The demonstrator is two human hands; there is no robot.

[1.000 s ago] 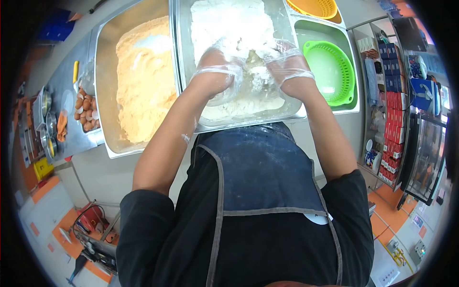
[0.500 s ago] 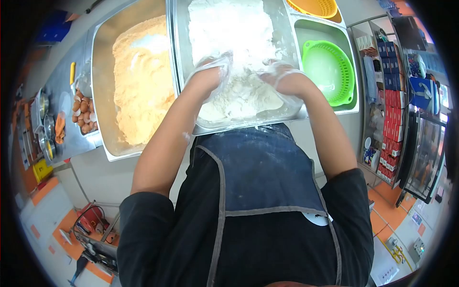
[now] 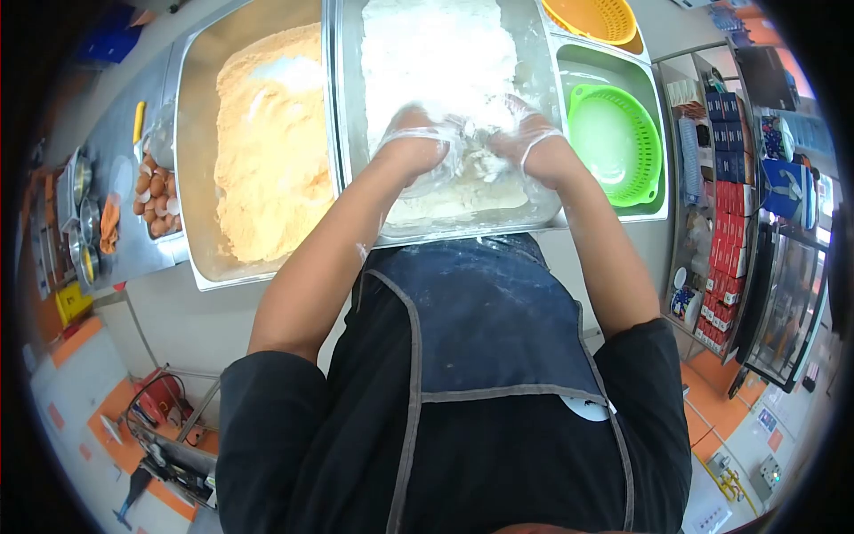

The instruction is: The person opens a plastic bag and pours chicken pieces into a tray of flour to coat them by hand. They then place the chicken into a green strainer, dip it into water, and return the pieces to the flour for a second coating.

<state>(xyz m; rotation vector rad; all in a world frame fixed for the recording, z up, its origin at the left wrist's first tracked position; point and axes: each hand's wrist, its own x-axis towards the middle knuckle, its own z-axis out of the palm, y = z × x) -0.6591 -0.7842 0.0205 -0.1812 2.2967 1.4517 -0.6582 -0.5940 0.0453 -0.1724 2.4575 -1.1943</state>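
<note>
White flour (image 3: 436, 53) fills much of a deep metal tray (image 3: 352, 98) in front of me, with a looser, clumpy patch near my side. My left hand (image 3: 425, 147), in a thin clear plastic glove, curls its fingers into the flour. Opposite it, my right hand (image 3: 523, 138), gloved the same way, also closes on flour. Loose, crumbly flour lies between the two hands. The fingertips are partly buried and blurred. Flour dusts my forearms.
To the left stands a metal tray of pale orange powder (image 3: 271, 160), with cracked eggshells (image 3: 157, 200) and metal bowls beyond. A green basket (image 3: 614, 147) and a yellow basket (image 3: 596, 16) sit in trays on the right. Shelves hold red boxes (image 3: 731, 231).
My hands have come closer together, gathering flour between them. The left has moved right and its fingers have curled in. The view has shifted slightly.
</note>
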